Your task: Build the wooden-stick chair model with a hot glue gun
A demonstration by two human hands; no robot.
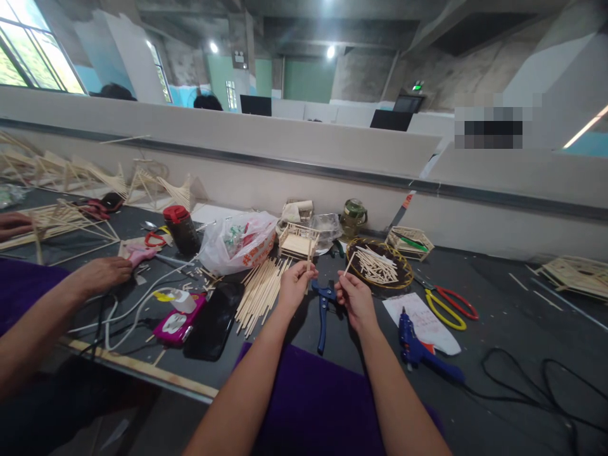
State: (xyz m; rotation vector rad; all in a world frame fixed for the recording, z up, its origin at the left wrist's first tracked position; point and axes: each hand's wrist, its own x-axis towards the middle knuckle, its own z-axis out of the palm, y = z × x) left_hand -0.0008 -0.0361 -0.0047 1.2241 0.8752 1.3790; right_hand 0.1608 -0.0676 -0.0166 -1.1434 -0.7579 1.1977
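My left hand [294, 288] is closed, its fingers pinching a thin wooden stick [310, 253] held upright. Between the thumb and fingers of my right hand [355, 297] is a short wooden stick [350, 261], tilted up to the right. On the table between the hands lies a blue-handled cutter [323, 316]. A bundle of long wooden sticks [259, 294] is spread left of my left hand. Just behind that hand stands a small stick-built model [297, 244]. To the right of my right hand, a woven basket [410, 273] holds many short sticks [377, 263].
A blue glue gun [412, 342] with its cord, paper [444, 329] and red-yellow pliers [453, 307] lie right. On the left are a phone [213, 322], a purple power strip [178, 323], a plastic bag [237, 240] and a bottle [182, 233]. A co-worker's hand [107, 275] grips a pink glue gun [141, 253].
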